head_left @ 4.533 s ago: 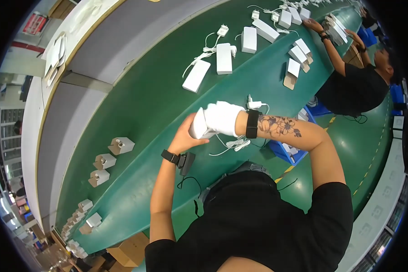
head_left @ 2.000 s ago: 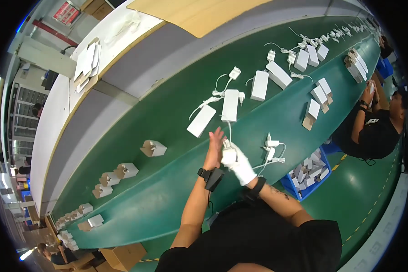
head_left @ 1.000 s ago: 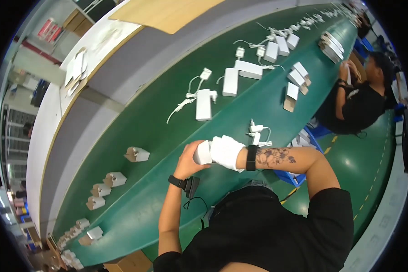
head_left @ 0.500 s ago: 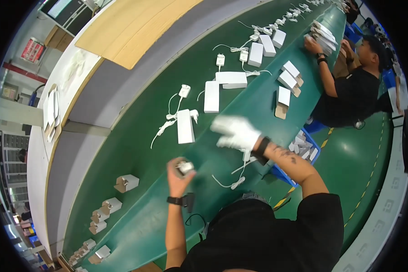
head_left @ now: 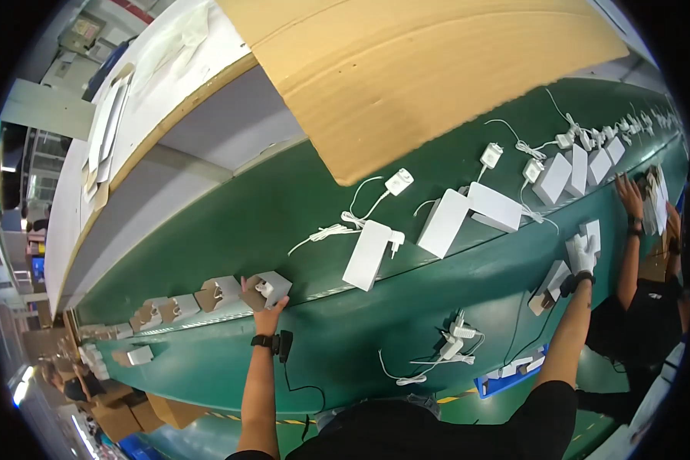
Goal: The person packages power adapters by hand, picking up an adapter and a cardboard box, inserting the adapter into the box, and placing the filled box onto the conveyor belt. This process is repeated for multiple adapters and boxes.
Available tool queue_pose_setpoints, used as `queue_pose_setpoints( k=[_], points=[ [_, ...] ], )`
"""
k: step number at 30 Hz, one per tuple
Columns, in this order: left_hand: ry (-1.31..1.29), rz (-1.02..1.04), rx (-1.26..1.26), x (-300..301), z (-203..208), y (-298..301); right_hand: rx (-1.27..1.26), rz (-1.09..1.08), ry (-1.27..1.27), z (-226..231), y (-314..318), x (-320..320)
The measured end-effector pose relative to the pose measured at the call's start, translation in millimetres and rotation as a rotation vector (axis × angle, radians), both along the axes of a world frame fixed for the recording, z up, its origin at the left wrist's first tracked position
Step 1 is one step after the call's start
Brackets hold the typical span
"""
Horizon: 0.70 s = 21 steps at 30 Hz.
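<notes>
Moved apart | left hand point(head_left: 265, 303) pinching box point(head_left: 282, 285) near belt edge point(head_left: 330, 293) | right hand point(head_left: 582, 254) grip unclear

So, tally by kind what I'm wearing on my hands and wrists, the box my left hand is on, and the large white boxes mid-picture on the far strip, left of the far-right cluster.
White glove: 1
Black wristbands: 2
Open box at left hand, white and brown: 1
Large white boxes: 3
Total: 7
</notes>
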<state>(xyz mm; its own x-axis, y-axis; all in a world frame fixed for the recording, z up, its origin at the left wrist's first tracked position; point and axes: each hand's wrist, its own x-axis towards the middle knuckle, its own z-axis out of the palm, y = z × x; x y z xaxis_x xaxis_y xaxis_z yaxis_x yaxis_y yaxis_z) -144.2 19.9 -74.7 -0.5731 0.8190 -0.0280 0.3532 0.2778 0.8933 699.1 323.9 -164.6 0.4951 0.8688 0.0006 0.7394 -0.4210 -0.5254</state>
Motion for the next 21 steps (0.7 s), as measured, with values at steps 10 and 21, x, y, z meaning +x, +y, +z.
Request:
queue_pose_setpoints(
  k=[10, 21],
  points=[
    [0.445, -0.157, 0.033, 171, 96, 71, 0.122, 0.354, 0.316, 46, -91, -169],
    [0.614, -0.053, -0.462, 120, 62, 59, 0.336, 1.163, -0.382, 264, -148, -433]
  ],
)
